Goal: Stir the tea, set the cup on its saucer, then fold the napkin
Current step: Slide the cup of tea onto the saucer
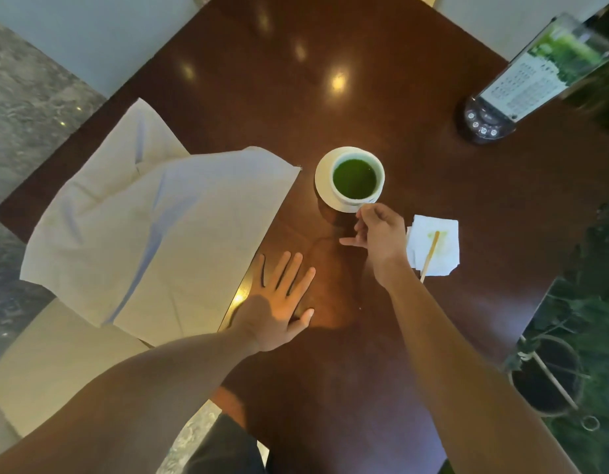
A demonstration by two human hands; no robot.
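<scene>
A white cup of green tea [356, 177] stands on its white saucer [325, 189] at the middle of the dark wooden table [330, 46]. My right hand [376, 234] is at the near rim of the saucer with its fingers curled. The back of the hand hides the fingertips, so contact with the cup is unclear. My left hand [279, 302] lies flat on the table with fingers spread, just right of the large cream cloth napkin [152, 234]. The napkin is unfolded and creased, and it hangs over the table's left edge.
A wooden stir stick [430, 251] rests on a small white paper tissue [446, 237] to the right of my right hand. A menu stand on a dark base with buttons [484, 126] is at the far right. Cream chairs [56, 354] flank the table, and plants [587, 302] are at right.
</scene>
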